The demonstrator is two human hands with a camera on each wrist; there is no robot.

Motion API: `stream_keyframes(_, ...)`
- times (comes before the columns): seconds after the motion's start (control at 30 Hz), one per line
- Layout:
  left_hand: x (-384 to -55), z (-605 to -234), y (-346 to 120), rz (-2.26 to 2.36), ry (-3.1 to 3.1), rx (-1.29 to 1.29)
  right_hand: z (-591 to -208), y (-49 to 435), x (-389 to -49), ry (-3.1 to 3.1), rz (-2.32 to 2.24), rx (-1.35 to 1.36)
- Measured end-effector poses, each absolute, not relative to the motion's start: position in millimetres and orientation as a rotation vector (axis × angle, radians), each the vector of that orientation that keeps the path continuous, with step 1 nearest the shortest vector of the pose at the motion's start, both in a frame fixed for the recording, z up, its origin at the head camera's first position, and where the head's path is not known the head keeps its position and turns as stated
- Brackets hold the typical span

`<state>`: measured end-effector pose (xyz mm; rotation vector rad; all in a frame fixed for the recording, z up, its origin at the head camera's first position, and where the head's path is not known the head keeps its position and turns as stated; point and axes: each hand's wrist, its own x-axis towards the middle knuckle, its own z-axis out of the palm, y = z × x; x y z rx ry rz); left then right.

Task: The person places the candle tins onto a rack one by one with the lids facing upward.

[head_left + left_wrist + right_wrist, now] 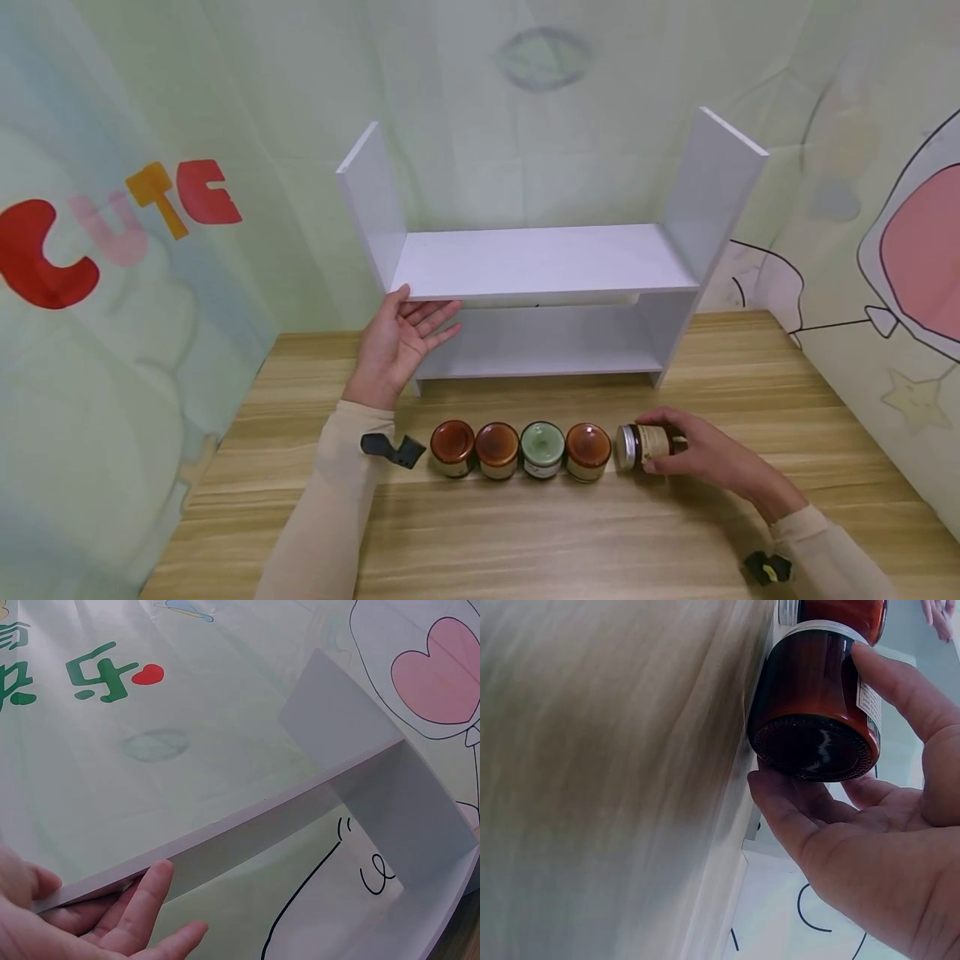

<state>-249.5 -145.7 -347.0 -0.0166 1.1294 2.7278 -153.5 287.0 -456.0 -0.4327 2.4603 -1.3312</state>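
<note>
My left hand (401, 342) holds the front edge of the white shelf's (547, 262) upper board at its left end. In the left wrist view its thumb is on top and its fingers (154, 896) reach underneath. My right hand (701, 454) grips an amber glass jar (651, 443) tipped on its side, its silver lid facing left. The right wrist view shows this jar's dark base (814, 746) between thumb and fingers. Left of it, a row of jars stands bottom up: amber ones (588, 447) and one green jar (543, 446).
The two-level shelf stands at the back of the wooden table (525, 533), with tall side panels (716, 192) rising above the upper board. Behind and beside it hangs a printed cloth backdrop (465, 100) with letters and balloon drawings.
</note>
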Motion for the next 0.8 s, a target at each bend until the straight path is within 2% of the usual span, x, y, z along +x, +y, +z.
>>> stream_keyframes(0.8, -250.1, -348.2, -145.9, 2.725, 1.144, 0.001, -453.7, 280.4, -163.4, 2.493, -1.204, -0.521)
